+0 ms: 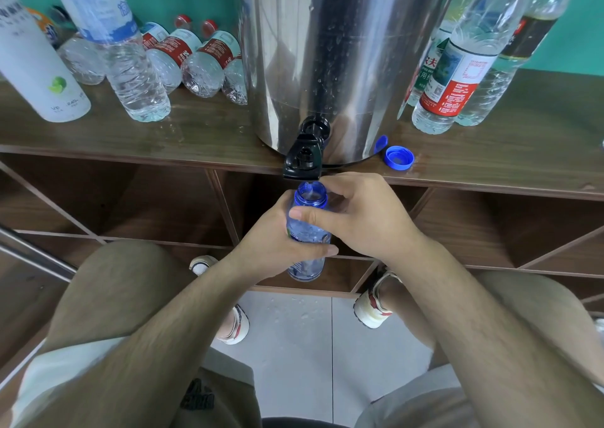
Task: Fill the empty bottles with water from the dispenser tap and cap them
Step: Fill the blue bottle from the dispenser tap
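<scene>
Holding one blue bottle (307, 231), two hands (271, 241).

- The left hand (274, 241) is wrapped around a blue bottle (305, 228).
- The right hand (362, 218) is curled at its neck, thumb pressed against it.

I see my left hand (274, 241) wrapped around a blue bottle (307, 231), its open mouth just under the black tap (304, 158) of the steel dispenser (343, 51). My right hand (356, 218) rests against the bottle's neck, thumb across it. A blue cap (399, 157) lies upside down on the bench (196, 140), beside the dispenser's base.
</scene>
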Action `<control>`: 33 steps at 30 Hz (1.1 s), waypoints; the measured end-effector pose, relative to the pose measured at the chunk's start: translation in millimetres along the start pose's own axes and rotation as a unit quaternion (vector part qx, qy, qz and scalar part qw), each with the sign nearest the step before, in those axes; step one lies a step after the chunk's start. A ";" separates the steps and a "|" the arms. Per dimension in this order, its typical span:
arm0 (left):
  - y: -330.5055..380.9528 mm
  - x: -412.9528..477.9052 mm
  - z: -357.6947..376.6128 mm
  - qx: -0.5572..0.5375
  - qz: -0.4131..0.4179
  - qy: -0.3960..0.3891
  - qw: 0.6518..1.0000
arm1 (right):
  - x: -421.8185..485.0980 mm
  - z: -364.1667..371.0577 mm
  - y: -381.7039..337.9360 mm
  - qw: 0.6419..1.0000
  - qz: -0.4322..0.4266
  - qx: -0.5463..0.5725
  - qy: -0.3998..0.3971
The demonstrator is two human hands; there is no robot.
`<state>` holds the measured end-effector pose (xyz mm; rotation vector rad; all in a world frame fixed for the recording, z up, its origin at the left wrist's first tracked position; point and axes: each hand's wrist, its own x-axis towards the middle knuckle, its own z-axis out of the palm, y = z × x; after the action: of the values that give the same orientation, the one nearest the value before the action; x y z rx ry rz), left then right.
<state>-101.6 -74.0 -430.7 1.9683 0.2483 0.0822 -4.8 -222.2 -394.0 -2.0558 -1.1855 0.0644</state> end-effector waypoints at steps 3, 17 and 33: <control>0.9 0.8 0.3 0.014 -0.002 0.002 1.000 | 0.1 0.4 -0.7 1.000 0.003 0.007 -0.005; -2.5 1.4 1.9 -0.009 -0.008 0.013 1.000 | -0.1 0.7 -1.5 1.000 -0.010 0.007 0.002; -1.5 0.4 1.1 -0.002 -0.006 0.010 1.000 | 0.2 1.2 1.5 1.000 -0.009 0.004 -0.003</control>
<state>-101.3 -74.3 -432.5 1.9625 0.2740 0.0950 -4.1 -221.8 -395.7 -2.0385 -1.2064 0.0670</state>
